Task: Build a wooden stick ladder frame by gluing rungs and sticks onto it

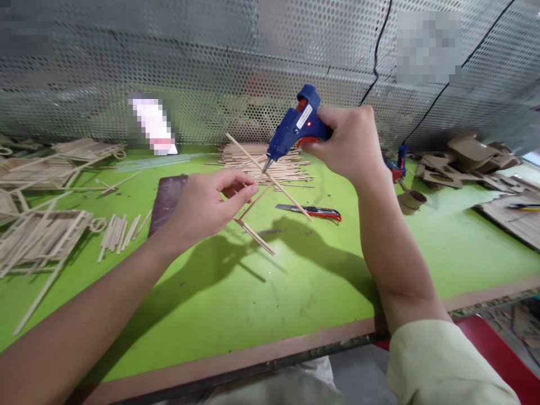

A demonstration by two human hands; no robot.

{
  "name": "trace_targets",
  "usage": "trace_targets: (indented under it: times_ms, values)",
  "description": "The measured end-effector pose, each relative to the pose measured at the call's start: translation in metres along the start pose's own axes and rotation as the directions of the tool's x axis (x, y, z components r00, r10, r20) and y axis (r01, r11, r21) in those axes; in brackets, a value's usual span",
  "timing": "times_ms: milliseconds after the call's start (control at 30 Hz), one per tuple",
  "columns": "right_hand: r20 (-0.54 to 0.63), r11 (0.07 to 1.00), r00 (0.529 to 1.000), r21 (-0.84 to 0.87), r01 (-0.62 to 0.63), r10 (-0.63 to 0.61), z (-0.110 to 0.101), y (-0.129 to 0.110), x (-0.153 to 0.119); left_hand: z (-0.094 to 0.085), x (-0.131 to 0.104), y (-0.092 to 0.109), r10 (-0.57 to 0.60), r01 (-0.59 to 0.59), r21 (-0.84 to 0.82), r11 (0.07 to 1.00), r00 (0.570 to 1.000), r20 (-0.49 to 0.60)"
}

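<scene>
Pale sleeve [447, 365] foremost, right fingers [315, 148] clamped on blue glue gun [289, 130], left fingers [235, 176] pinched on thin wooden sticks [291, 197].

Right grip [348, 138]: palm and fingers conceal most of the handle of the blue glue gun [291, 132]; print on its white label [304, 117] is too small to read. Left grip [213, 197]: fingertips cover part of the stick frame [289, 195]; whether the nozzle [266, 164] touches it cannot be told. Behind the left grip, a dark block [162, 197] is partly masked. Farther back, a pixelated patch [152, 124] obscures detail. Far left of this grip, stick assemblies [42, 242] are cut off. Right of the right grip, a second glue gun [403, 160] is partly hidden; a cardboard sheet [506, 216] leaves the view.
</scene>
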State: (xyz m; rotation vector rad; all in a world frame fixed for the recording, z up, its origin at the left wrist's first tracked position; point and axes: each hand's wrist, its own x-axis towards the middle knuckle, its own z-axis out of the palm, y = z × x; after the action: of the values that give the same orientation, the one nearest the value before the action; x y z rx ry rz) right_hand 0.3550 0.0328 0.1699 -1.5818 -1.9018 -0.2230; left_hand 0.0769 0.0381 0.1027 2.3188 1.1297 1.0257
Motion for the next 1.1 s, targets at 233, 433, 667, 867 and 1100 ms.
trace_targets:
  times_ms: [233, 433, 667, 867, 1100]
  values:
    - [-0.003, 0.999, 1.0, 0.041, 0.002, -0.002, 0.005, 0.003, 0.001, 0.0, 0.0, -0.001, 0.004, -0.004, 0.0, 1.0, 1.0, -0.002]
    - [-0.023, 0.998, 0.998, 0.024, 0.055, -0.054, 0.004, 0.0, 0.0, 0.001, 0.002, -0.002, -0.025, 0.025, 0.0, 1.0, 1.0, -0.007]
    - [-0.238, 0.992, 0.97, 0.123, -0.028, 0.057, 0.015, 0.026, 0.009, 0.0, 0.003, -0.006, -0.045, 0.045, 0.034, 0.998, 0.999, 0.0]
    - [-0.157, 0.98, 0.969, -0.028, -0.197, 0.19, 0.019, 0.077, 0.016, 0.003, 0.008, -0.018, -0.063, 0.03, 0.113, 0.993, 0.953, 0.297]
    - [0.323, 0.838, 0.849, -0.499, -0.222, 0.418, 0.061, 0.145, 0.006, 0.008, -0.012, -0.054, -0.084, 0.005, 0.154, 0.988, 0.856, 0.51]
